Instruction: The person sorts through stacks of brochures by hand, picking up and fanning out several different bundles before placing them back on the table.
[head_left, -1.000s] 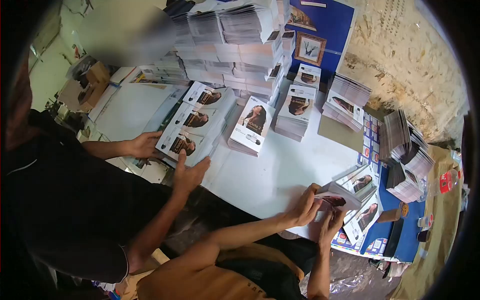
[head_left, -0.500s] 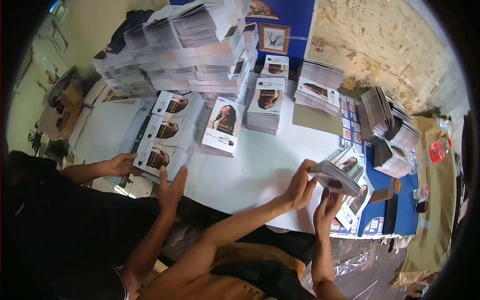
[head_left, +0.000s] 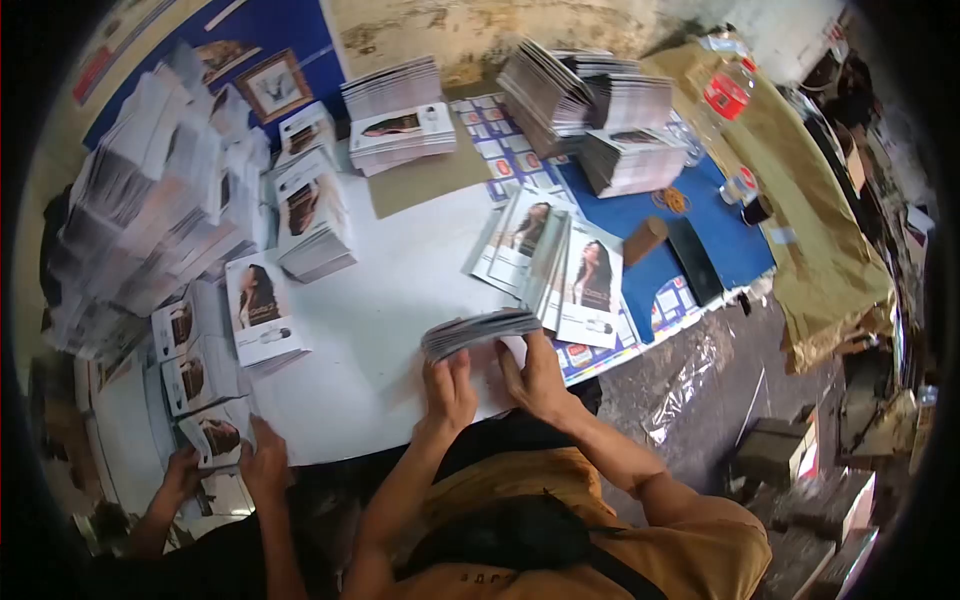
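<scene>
Near the front edge of the white table [head_left: 395,290], a thin stack of printed leaflets [head_left: 480,328] is held up between my two hands, bowed slightly and seen mostly edge-on. My left hand [head_left: 450,392] is closed on its left end, my right hand [head_left: 538,378] on its right end. Just beyond, more leaflets [head_left: 592,280] with a long-haired figure on the cover lie fanned out. One pile of leaflets [head_left: 262,305] rests to the left of my hands.
A co-worker's hands [head_left: 262,462] grip leaflets at lower left. Tall stacks [head_left: 150,200] rise behind them. Bundles [head_left: 635,160], rubber bands [head_left: 672,200], a brown cylinder [head_left: 645,240], a dark bar [head_left: 693,262] and a plastic bottle [head_left: 727,92] occupy the right side.
My view has swung to the right. My hands brought the leaflets from beside the fanned pile to the table's front edge, now level. The co-worker's hands still hold leaflets.
</scene>
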